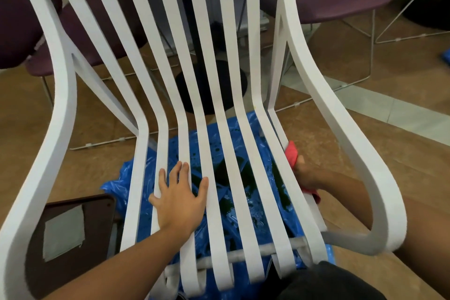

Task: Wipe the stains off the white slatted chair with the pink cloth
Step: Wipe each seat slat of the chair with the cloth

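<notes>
Recorder: Seat of white slatted chair (65, 80) is viewed from above and in front. Curved side frames are seen at both edges, and the slats are seen running from the back down to the front lip.

Checker: Where is the pink cloth found?

Recorder: Pink cloth (291, 154) is found at the seat's right edge. It is pressed against the outer side of the outermost seat slat, between that slat and the right side frame. It is bunched in the right hand (308, 175), and pink is seen both above and below the grip. The hand is closed round the cloth, though most of the fingers are hidden by cloth and slat.

Checker: How is the left hand placed?

Recorder: Left hand (181, 198) is laid palm down on the seat, left of centre. The fingers are held straight and spread, and nothing is held. Several neighbouring slats are spanned by it.

Checker: What is logged under the seat?

Recorder: Blue plastic sheet (114, 186) is spread on the floor beneath. Dark green wet patches (195, 184) are seen on it through the gaps between slats.

Checker: What is noted around the chair?

Recorder: Dark brown board (102, 226) with a grey taped patch is noted at lower left, just beside the sheet. Purple chairs (341, 0) on thin metal legs are set behind, on brown floor tiles (353, 68).
</notes>
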`<action>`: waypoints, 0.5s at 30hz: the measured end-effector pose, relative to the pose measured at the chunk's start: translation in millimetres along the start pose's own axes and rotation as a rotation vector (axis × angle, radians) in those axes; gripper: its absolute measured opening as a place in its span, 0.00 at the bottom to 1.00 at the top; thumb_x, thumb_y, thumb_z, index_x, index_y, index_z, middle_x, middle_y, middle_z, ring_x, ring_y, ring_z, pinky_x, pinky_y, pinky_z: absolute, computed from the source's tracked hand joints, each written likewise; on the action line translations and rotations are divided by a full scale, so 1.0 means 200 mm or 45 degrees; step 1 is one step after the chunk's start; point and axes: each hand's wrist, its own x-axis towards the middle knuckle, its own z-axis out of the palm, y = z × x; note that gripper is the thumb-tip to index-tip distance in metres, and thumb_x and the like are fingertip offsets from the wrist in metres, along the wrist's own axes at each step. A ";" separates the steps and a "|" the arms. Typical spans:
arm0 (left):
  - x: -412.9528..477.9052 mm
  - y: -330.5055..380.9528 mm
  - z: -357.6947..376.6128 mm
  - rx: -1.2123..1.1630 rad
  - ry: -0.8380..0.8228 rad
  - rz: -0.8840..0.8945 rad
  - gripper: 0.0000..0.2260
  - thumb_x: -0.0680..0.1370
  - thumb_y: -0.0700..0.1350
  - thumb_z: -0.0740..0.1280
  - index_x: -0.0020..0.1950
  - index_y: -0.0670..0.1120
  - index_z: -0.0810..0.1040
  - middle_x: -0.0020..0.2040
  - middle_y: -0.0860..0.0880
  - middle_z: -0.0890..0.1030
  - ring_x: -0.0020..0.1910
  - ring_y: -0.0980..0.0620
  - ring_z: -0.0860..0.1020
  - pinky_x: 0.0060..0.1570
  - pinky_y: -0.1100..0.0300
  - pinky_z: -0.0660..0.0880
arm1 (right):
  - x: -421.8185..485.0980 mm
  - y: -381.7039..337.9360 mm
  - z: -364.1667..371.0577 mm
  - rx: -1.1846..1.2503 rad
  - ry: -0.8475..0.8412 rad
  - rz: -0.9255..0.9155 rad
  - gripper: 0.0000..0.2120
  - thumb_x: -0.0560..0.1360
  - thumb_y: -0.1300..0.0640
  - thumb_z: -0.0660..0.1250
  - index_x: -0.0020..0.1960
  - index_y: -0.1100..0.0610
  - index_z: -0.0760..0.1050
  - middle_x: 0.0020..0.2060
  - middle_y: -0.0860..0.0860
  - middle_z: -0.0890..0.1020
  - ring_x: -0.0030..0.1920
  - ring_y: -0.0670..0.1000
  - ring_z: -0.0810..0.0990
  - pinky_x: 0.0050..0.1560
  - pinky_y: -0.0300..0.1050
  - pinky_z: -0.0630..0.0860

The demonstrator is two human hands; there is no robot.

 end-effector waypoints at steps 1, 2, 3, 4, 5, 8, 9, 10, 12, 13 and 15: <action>0.00 0.00 0.00 -0.009 0.004 0.005 0.31 0.80 0.68 0.51 0.81 0.56 0.56 0.81 0.58 0.54 0.81 0.49 0.45 0.71 0.32 0.55 | 0.03 -0.04 0.00 0.120 -0.013 0.042 0.31 0.86 0.43 0.46 0.82 0.60 0.47 0.76 0.59 0.65 0.76 0.60 0.62 0.76 0.56 0.57; 0.00 0.00 0.00 -0.015 0.004 0.010 0.32 0.80 0.69 0.51 0.81 0.56 0.56 0.81 0.58 0.54 0.81 0.49 0.45 0.71 0.32 0.55 | 0.04 -0.10 -0.02 0.174 0.022 0.042 0.31 0.86 0.43 0.46 0.82 0.60 0.48 0.75 0.58 0.66 0.76 0.60 0.63 0.76 0.55 0.58; 0.00 0.00 0.00 -0.017 0.005 0.010 0.32 0.80 0.69 0.51 0.81 0.57 0.56 0.81 0.59 0.54 0.81 0.49 0.44 0.71 0.32 0.55 | 0.05 -0.15 -0.04 0.209 0.032 0.026 0.31 0.86 0.43 0.47 0.82 0.61 0.48 0.74 0.58 0.67 0.75 0.60 0.64 0.75 0.55 0.59; 0.01 0.00 0.01 -0.018 0.002 0.004 0.32 0.80 0.69 0.50 0.81 0.57 0.56 0.81 0.59 0.53 0.81 0.50 0.44 0.71 0.32 0.55 | 0.08 -0.21 -0.06 0.216 0.021 -0.022 0.31 0.86 0.44 0.50 0.81 0.62 0.50 0.72 0.58 0.69 0.73 0.60 0.67 0.74 0.54 0.62; 0.00 -0.01 0.01 -0.018 -0.002 0.002 0.32 0.79 0.69 0.50 0.81 0.57 0.55 0.81 0.60 0.53 0.81 0.50 0.44 0.71 0.32 0.55 | 0.07 -0.25 -0.09 0.165 0.011 -0.060 0.31 0.85 0.47 0.54 0.80 0.64 0.52 0.65 0.57 0.74 0.67 0.59 0.72 0.69 0.50 0.68; 0.01 0.00 0.00 -0.010 -0.002 -0.005 0.32 0.79 0.70 0.50 0.80 0.58 0.56 0.81 0.61 0.53 0.81 0.51 0.44 0.71 0.32 0.56 | 0.16 -0.36 -0.16 0.098 0.008 -0.142 0.19 0.84 0.59 0.61 0.73 0.62 0.63 0.39 0.50 0.72 0.46 0.53 0.75 0.35 0.27 0.72; 0.01 -0.01 0.00 -0.011 -0.001 -0.005 0.32 0.79 0.70 0.50 0.80 0.58 0.56 0.80 0.61 0.54 0.81 0.51 0.44 0.71 0.32 0.56 | 0.21 -0.39 -0.17 0.071 0.043 -0.155 0.13 0.83 0.59 0.63 0.66 0.58 0.66 0.37 0.50 0.71 0.42 0.54 0.77 0.29 0.27 0.71; 0.02 0.00 0.01 -0.010 -0.006 -0.014 0.33 0.78 0.70 0.50 0.80 0.58 0.57 0.80 0.61 0.54 0.81 0.51 0.44 0.71 0.32 0.56 | 0.27 -0.41 -0.17 0.078 0.068 -0.159 0.10 0.82 0.58 0.64 0.61 0.60 0.70 0.37 0.52 0.73 0.43 0.57 0.80 0.31 0.31 0.75; 0.02 -0.01 0.00 0.006 -0.003 -0.026 0.33 0.77 0.71 0.50 0.80 0.59 0.57 0.80 0.61 0.54 0.81 0.51 0.44 0.71 0.32 0.56 | 0.34 -0.46 -0.19 0.103 0.067 -0.177 0.16 0.82 0.57 0.63 0.67 0.63 0.69 0.49 0.58 0.79 0.58 0.63 0.80 0.49 0.45 0.77; 0.02 -0.01 0.00 0.011 -0.006 -0.030 0.33 0.77 0.71 0.50 0.80 0.59 0.56 0.80 0.61 0.54 0.81 0.52 0.44 0.71 0.32 0.56 | 0.36 -0.47 -0.19 0.088 0.033 -0.154 0.22 0.83 0.58 0.62 0.74 0.64 0.63 0.60 0.61 0.77 0.63 0.62 0.77 0.54 0.47 0.74; 0.03 0.00 0.01 0.001 -0.004 -0.037 0.34 0.77 0.72 0.50 0.80 0.60 0.56 0.80 0.62 0.54 0.81 0.52 0.44 0.71 0.32 0.56 | 0.41 -0.52 -0.22 0.036 0.004 -0.139 0.28 0.84 0.59 0.60 0.79 0.64 0.53 0.73 0.62 0.68 0.67 0.60 0.72 0.55 0.44 0.67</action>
